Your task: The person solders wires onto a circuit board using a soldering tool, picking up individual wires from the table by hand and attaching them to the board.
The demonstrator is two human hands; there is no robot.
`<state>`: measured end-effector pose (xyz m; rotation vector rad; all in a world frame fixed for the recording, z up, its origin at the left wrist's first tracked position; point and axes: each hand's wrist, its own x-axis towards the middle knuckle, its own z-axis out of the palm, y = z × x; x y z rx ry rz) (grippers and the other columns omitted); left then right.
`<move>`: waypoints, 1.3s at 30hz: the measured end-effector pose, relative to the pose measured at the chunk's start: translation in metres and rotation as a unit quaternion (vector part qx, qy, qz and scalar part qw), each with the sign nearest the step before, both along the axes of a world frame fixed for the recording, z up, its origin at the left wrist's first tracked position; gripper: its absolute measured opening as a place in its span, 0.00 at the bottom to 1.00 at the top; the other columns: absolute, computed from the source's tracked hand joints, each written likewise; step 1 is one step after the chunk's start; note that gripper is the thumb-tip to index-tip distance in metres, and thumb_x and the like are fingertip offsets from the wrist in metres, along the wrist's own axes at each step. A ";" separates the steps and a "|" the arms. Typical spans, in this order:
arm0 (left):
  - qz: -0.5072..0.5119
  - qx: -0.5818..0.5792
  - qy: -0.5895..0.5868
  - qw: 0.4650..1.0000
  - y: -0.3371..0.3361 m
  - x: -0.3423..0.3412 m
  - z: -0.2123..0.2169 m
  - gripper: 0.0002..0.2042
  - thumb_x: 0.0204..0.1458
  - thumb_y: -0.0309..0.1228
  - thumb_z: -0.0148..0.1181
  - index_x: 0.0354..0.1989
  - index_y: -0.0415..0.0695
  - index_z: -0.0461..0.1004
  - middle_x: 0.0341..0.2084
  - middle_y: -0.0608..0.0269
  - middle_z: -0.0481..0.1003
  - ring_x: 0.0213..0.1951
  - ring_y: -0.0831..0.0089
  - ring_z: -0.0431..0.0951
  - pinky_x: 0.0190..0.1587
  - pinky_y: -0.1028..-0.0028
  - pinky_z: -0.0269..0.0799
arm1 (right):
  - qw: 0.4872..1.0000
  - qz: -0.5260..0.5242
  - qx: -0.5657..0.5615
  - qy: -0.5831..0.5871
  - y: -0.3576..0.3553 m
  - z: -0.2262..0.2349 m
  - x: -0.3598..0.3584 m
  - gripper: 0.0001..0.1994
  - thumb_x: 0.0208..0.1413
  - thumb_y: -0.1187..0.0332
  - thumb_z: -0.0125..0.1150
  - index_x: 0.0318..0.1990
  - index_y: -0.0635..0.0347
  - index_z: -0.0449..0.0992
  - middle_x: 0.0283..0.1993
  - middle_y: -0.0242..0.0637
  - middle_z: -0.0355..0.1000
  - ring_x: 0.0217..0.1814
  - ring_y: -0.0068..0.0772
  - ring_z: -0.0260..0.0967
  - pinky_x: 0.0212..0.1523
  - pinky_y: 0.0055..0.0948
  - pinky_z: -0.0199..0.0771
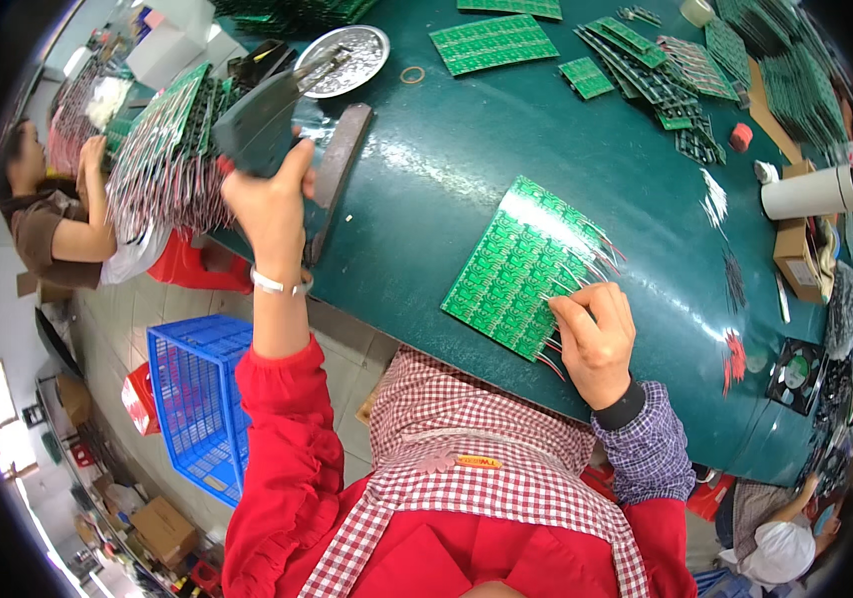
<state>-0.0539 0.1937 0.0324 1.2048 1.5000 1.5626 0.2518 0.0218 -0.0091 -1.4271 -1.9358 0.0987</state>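
Observation:
My left hand [269,204] is closed around a dark grey soldering gun [265,122], whose thin tip reaches over a round metal dish [351,60] of shiny bits. In front of me a green circuit board panel [511,269] lies flat on the table. Red, black and white wires [591,254] stick out along its right edge. At that edge my right hand [598,334] pinches with thumb and forefinger. A thin wire seems to be between the fingertips, mostly hidden by them. A long dull metal bar [341,169] rests beside my left wrist.
Wired boards [162,149] are piled at the left, near a seated person [57,209]. Further panels [494,43] and stacks of boards [795,95] lie across the far side. Small wire bundles [733,359] and a white cylinder [810,192] are at right. A blue crate [202,409] stands on the floor.

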 end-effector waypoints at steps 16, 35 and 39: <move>-0.202 -0.260 -0.308 0.893 -0.190 0.021 -0.014 0.19 0.52 0.28 0.64 0.49 0.28 0.73 0.44 0.45 0.79 0.16 0.79 0.67 0.19 0.81 0.59 | 1.000 0.008 0.017 -0.001 0.002 -0.008 0.003 0.13 0.42 0.81 0.69 0.39 0.60 0.82 0.31 0.35 0.67 0.36 0.39 0.69 0.36 0.38 0.67; -0.241 -0.231 -0.022 0.942 -0.230 0.015 -0.013 0.23 0.54 0.17 0.67 0.60 0.32 0.73 0.48 0.50 0.79 0.26 0.75 0.75 0.26 0.75 0.70 | 0.999 0.025 -0.003 0.029 -0.012 -0.004 -0.001 0.12 0.45 0.80 0.70 0.38 0.59 0.82 0.29 0.33 0.68 0.34 0.38 0.71 0.44 0.41 0.73; -0.254 -0.206 0.033 0.944 -0.236 0.013 -0.013 0.18 0.56 0.17 0.68 0.56 0.31 0.77 0.39 0.57 0.81 0.26 0.77 0.75 0.27 0.74 0.69 | 0.999 0.037 -0.011 0.027 -0.011 -0.003 -0.001 0.13 0.44 0.81 0.69 0.39 0.58 0.81 0.30 0.33 0.67 0.34 0.38 0.71 0.43 0.40 0.72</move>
